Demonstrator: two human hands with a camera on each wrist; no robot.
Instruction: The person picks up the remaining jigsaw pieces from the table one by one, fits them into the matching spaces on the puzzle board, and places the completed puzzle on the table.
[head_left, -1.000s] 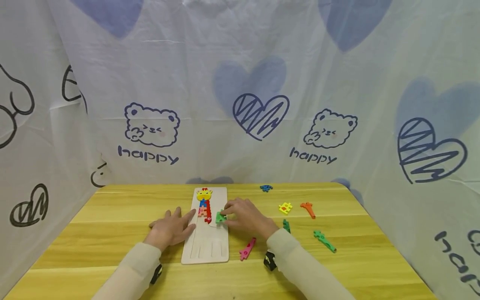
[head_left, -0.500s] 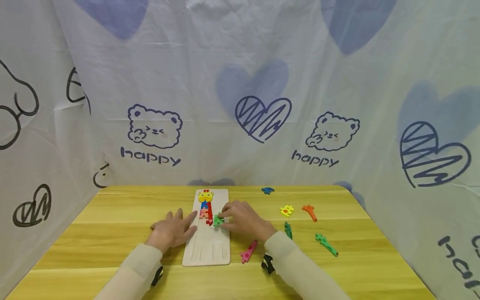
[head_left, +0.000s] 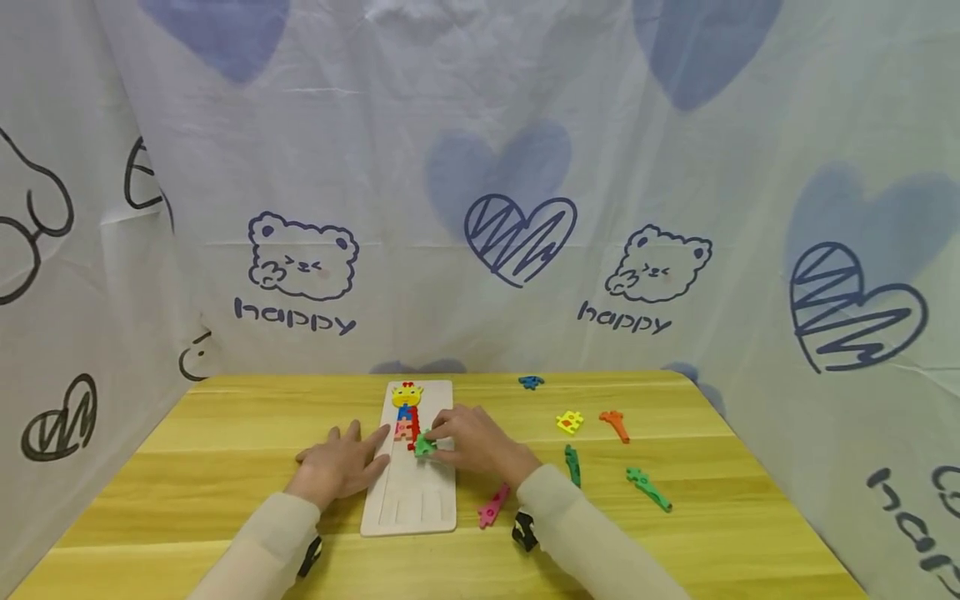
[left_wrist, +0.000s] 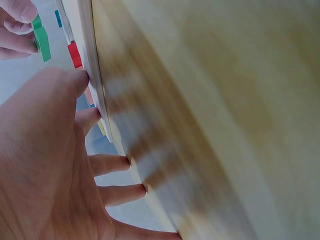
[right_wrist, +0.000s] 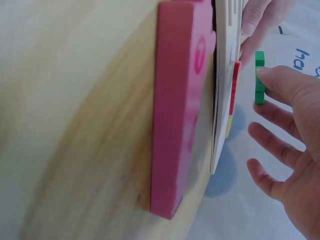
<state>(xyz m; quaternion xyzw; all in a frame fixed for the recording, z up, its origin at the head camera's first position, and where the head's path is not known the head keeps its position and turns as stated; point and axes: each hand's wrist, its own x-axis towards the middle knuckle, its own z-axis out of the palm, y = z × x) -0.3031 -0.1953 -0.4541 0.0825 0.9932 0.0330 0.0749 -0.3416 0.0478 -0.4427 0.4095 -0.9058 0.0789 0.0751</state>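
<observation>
A pale wooden puzzle board [head_left: 412, 492] lies on the table, with a yellow giraffe head [head_left: 407, 397], a blue piece, a pink piece [head_left: 403, 431] and a red strip [right_wrist: 234, 87] in its upper part. Between thumb and index finger, my right hand [head_left: 476, 440] pinches a green puzzle piece [right_wrist: 259, 77]. The wrist views show this piece raised off the board, and in the head view it overlaps the lower end of the red strip. My left hand [head_left: 337, 465] has its fingers spread, with thumb and index finger touching the board's left edge.
Right of the board lie a pink leg-shaped piece [head_left: 493, 506], a dark green piece [head_left: 573, 464], a light green piece [head_left: 648, 489], a yellow piece [head_left: 569, 422], an orange piece [head_left: 615, 425] and a blue piece [head_left: 531, 382]. A printed cloth [head_left: 420, 317] hangs behind the table.
My right hand has carried the green piece leftward over the board, from its right side to beside the red strip. My left hand has kept its place at the left edge.
</observation>
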